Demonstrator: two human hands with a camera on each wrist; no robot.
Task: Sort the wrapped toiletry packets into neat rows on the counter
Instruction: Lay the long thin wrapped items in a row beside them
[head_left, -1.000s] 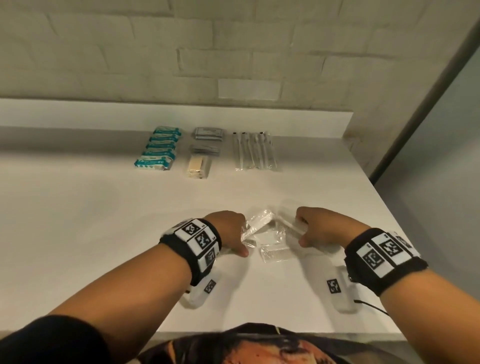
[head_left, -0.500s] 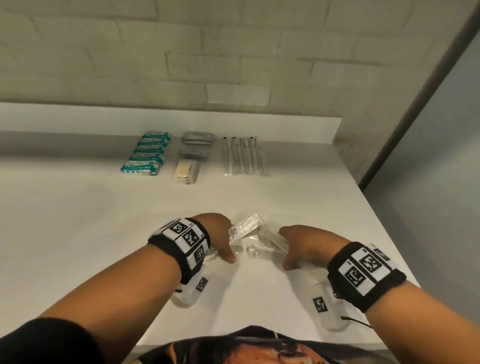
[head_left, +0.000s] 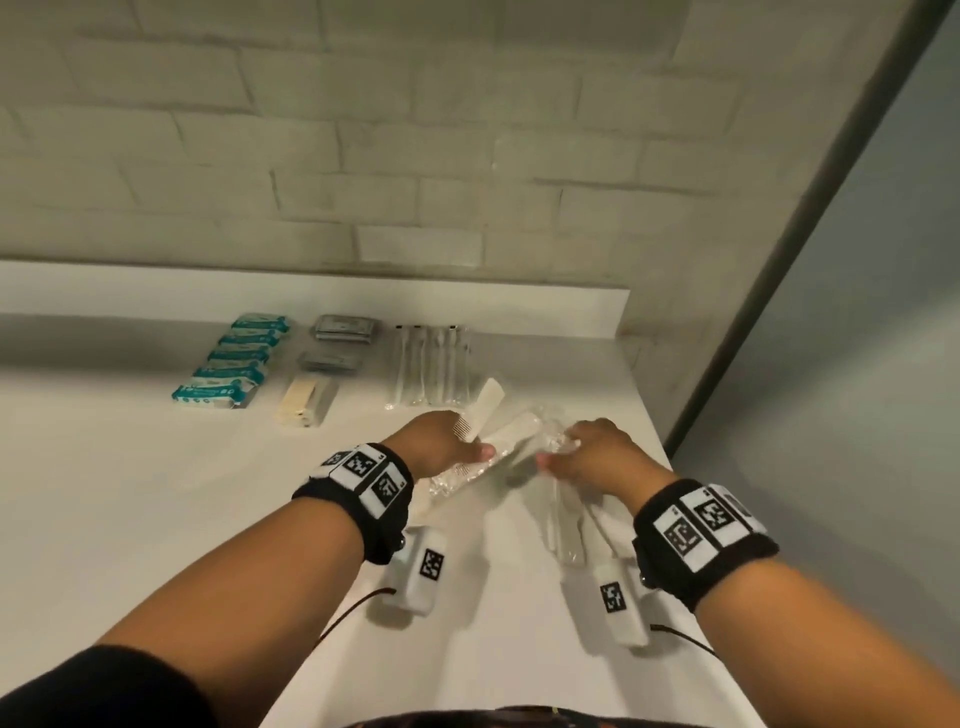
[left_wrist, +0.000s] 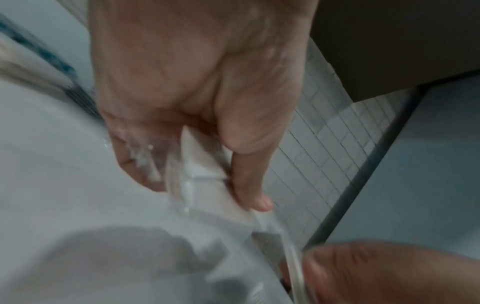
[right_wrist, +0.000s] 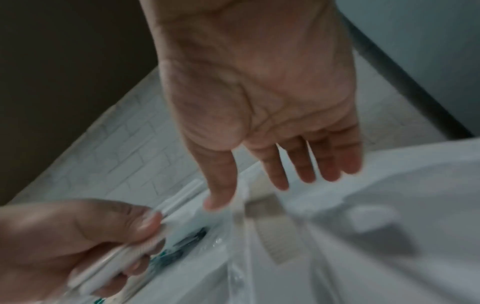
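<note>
Several white combs in clear wrappers (head_left: 498, 436) are bunched in my left hand (head_left: 447, 447), tilted up toward the back right, above the white counter (head_left: 156, 519). The left wrist view shows the thumb and fingers of that hand (left_wrist: 202, 191) curled round the packets (left_wrist: 200, 160). My right hand (head_left: 571, 452) is at the bunch's right end. In the right wrist view its fingers (right_wrist: 301, 164) are straight and spread, and its thumb touches a clear wrapper (right_wrist: 240, 216). Another clear packet (head_left: 563, 525) shows below the right hand; whether it hangs or lies on the counter is unclear.
Sorted rows lie at the back: teal packets (head_left: 228, 364), grey packets (head_left: 343, 327) with tan ones (head_left: 304, 402) in front, and wrapped toothbrushes (head_left: 431, 369). The counter's right edge (head_left: 670, 467) is just beside my right hand. A brick wall stands behind.
Both hands have moved away from my body toward the back right. The left hand has lifted the comb packets off the counter, nearer the toothbrush row.
</note>
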